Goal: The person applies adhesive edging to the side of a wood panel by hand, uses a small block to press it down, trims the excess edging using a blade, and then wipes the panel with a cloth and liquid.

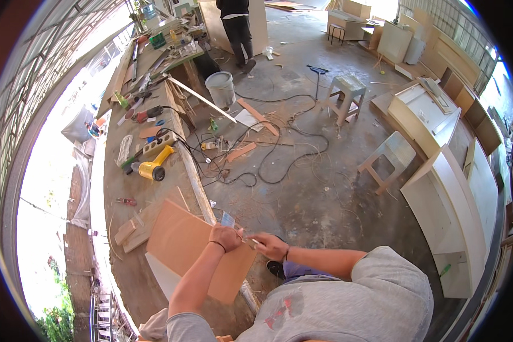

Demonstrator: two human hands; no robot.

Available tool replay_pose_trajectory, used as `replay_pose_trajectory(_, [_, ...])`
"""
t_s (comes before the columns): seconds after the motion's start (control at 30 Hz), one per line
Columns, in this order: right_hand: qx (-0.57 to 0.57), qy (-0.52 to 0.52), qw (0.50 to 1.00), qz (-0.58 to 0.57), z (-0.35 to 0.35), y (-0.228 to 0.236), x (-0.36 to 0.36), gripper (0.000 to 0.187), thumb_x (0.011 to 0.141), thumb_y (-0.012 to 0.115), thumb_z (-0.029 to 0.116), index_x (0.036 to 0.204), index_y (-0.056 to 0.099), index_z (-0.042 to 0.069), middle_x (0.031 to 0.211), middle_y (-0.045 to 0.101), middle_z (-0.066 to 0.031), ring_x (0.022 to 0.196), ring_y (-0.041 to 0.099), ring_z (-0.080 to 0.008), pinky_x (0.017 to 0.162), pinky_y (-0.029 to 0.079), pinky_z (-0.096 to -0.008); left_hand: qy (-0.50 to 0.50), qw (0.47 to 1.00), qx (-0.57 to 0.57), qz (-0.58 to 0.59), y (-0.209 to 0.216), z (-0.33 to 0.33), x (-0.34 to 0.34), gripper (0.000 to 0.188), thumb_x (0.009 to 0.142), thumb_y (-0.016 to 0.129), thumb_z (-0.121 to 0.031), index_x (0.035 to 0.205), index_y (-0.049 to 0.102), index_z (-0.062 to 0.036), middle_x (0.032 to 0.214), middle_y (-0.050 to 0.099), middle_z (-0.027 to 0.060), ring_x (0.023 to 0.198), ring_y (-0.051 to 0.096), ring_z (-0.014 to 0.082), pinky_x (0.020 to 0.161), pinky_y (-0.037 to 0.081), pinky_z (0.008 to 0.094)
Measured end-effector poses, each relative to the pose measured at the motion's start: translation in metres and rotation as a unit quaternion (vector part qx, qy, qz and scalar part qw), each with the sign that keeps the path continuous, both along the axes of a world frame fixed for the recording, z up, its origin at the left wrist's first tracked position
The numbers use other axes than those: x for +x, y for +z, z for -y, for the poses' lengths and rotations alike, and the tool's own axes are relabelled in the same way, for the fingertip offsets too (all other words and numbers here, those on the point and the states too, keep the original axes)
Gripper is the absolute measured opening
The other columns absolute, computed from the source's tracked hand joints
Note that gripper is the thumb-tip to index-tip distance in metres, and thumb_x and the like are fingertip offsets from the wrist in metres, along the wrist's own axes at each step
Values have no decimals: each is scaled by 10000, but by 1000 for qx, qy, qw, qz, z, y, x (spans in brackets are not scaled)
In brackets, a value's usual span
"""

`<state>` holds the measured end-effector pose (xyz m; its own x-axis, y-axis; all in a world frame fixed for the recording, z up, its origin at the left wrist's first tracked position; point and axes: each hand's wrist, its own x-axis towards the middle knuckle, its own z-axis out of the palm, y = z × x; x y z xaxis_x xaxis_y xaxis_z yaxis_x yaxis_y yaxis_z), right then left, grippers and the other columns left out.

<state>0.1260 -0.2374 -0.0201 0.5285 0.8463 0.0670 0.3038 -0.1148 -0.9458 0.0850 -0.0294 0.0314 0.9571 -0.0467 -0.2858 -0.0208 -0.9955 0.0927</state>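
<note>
- Head view: the bare left hand [227, 236], a thin dark band round its wrist, is at the upper edge of a smooth, flat, orange-brown rectangular board [179, 231]; its fingers bend inward, but I cannot tell whether they clamp on anything.
- Just beside it, the bare right hand [272, 247] has its fingers together on a slim pale piece [255, 241], too small to identify.
- Below and left of the grip, the board lies over a white, flat sheet [162, 275] on a worn, dusty workbench [158, 192].
- Just ahead of the left hand is a bluish, flat-looking piece [228, 219].
- Left of the grip sits a small, squared wooden block [125, 232]; farther ahead, a yellow-and-black rounded tool [155, 164].
- Right of the grip, well apart, is a pale, boxy panel structure [450, 214] beyond stained, grey flooring [308, 211].
</note>
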Motion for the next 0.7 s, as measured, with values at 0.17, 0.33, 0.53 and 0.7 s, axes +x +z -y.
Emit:
replay_pose_trajectory(0.17, [-46, 68, 985, -152, -43, 31, 55, 400, 868, 507, 164, 1250, 585, 75, 1033, 643, -136, 958, 582, -161, 868, 465, -319, 160, 986, -5, -53, 12, -17, 0, 627, 977, 250, -437, 844, 721, -44, 885, 697, 182, 841, 685, 332, 817, 492, 474])
replay_pose_trajectory(0.33, [-80, 142, 974, -159, -96, 17, 86, 371, 870, 472, 155, 1203, 614, 74, 937, 622, -44, 900, 545, -128, 810, 453, -273, 290, 956, 4, 39, -13, -47, -13, 575, 967, 307, -440, 793, 722, -82, 842, 698, 158, 842, 669, 326, 852, 436, 478])
replay_pose_trajectory(0.53, [-167, 222, 954, -110, -160, -8, 100, 360, 908, 467, 220, 1213, 595, 75, 813, 628, -69, 613, 554, -128, 579, 464, -278, 249, 938, -76, 227, -32, -78, -58, 244, 868, 550, -325, 878, 658, -106, 944, 586, 95, 1012, 523, 287, 903, 377, 452])
replay_pose_trajectory(0.7, [-126, 260, 943, -162, -158, -14, 107, 297, 928, 536, 229, 1195, 609, 124, 800, 553, 33, 689, 467, -80, 614, 411, -249, 293, 926, -78, 225, -38, -83, -73, 310, 832, 593, -400, 825, 631, -92, 971, 572, 104, 995, 513, 309, 890, 393, 436])
